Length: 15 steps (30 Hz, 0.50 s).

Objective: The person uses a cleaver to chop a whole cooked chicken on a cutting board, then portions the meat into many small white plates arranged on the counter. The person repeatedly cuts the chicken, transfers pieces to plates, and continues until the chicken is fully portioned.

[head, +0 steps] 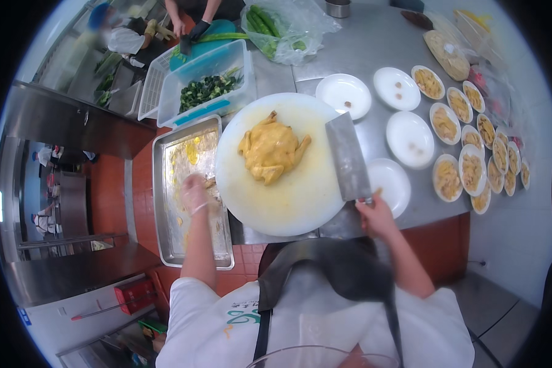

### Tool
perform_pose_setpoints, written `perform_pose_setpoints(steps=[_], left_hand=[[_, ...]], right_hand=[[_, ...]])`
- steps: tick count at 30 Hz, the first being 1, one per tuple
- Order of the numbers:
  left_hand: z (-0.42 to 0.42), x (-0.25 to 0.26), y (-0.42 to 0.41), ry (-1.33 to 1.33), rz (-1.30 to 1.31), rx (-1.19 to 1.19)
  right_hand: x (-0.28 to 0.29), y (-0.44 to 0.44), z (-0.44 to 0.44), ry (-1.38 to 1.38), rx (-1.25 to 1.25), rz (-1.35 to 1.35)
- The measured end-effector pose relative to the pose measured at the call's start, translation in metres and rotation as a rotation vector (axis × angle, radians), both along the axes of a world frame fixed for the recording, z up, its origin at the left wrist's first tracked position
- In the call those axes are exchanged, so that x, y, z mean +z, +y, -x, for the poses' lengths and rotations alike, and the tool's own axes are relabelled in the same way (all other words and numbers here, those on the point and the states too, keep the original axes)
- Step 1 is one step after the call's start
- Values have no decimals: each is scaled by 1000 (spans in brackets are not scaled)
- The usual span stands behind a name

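A whole cooked yellow chicken [272, 146] lies on a round white cutting board [299, 207]. My right hand [377, 215] grips the handle of a broad cleaver [348, 156], whose flat blade is over the board's right edge. In a clear plastic glove, my left hand [196, 195] is over a shallow metal tray [163, 230] left of the board. Yellow residue and small scraps lie in that tray, one dark scrap close by the fingers. The left hand is blurred, and whether it holds anything is unclear.
White plates [410, 140] stand right of the board, a few with small scraps. Several oval dishes of cut chicken [445, 123] crowd the far right. A plastic bin of chopped greens [207, 94] is beyond the tray. A co-worker's hands [198, 30] cut a green vegetable at the top.
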State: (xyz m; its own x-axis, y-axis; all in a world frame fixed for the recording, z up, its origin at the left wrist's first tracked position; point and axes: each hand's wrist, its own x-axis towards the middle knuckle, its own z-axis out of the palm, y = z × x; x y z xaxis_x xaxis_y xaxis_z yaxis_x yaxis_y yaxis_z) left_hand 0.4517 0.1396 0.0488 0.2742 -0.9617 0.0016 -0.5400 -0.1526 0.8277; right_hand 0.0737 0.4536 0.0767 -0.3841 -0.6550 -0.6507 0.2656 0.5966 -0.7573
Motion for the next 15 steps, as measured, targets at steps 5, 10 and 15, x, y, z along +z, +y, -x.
perform_pose_setpoints(steps=[5,10,15], left_hand=[[-108,-46,-23,-1152,-393,-204],[8,5,-58,-541,-58,-339],[160,12,-99,-340,24,-873]], right_hand=[[3,1,-4,-5,15,-8],[4,-3,-2,-15,-7,0],[7,-3,-7,12,-10,5]])
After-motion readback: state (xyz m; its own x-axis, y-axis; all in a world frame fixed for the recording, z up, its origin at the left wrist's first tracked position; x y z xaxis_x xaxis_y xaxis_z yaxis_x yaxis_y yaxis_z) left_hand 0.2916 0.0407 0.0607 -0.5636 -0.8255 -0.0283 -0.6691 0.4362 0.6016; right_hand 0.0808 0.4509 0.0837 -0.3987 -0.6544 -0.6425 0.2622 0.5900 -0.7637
